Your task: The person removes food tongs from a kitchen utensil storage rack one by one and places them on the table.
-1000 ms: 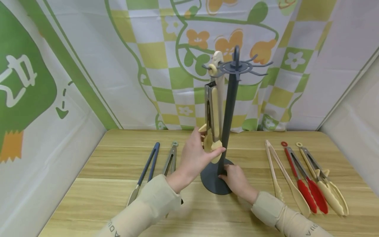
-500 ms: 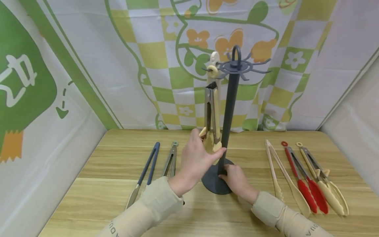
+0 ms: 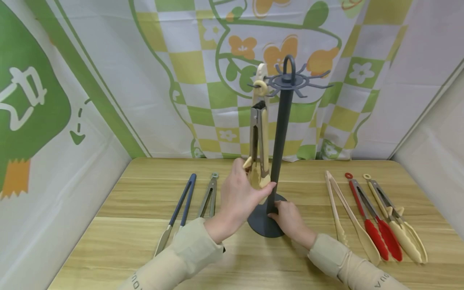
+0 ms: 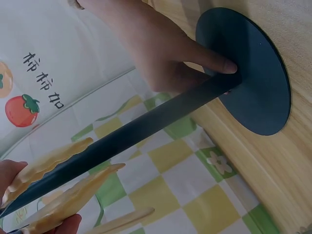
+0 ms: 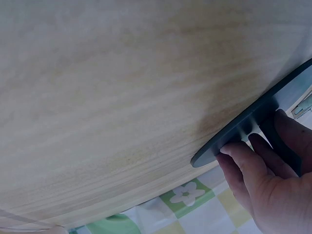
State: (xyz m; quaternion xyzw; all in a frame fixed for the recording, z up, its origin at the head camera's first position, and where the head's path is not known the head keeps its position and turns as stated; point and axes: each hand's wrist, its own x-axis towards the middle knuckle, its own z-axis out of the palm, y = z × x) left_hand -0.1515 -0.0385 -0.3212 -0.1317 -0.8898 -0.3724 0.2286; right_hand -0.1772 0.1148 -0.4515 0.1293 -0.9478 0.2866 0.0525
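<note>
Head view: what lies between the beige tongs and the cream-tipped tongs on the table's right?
Red-tipped metal tongs lie there; the head view shows them between the beige tongs and cream-tipped tongs.

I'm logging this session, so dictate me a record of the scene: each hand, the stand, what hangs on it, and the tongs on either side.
Left hand: holds the cream tongs toward their lower end
Right hand: grips the stand low on its pole
Stand: dark, round base
Hanging: cream tongs; a pale utensil behind, mostly hidden
Tongs on left: blue-handled tongs; gray tongs, partly behind the left sleeve
Tongs on right: pale pink tongs, red tongs, second cream pair
</note>
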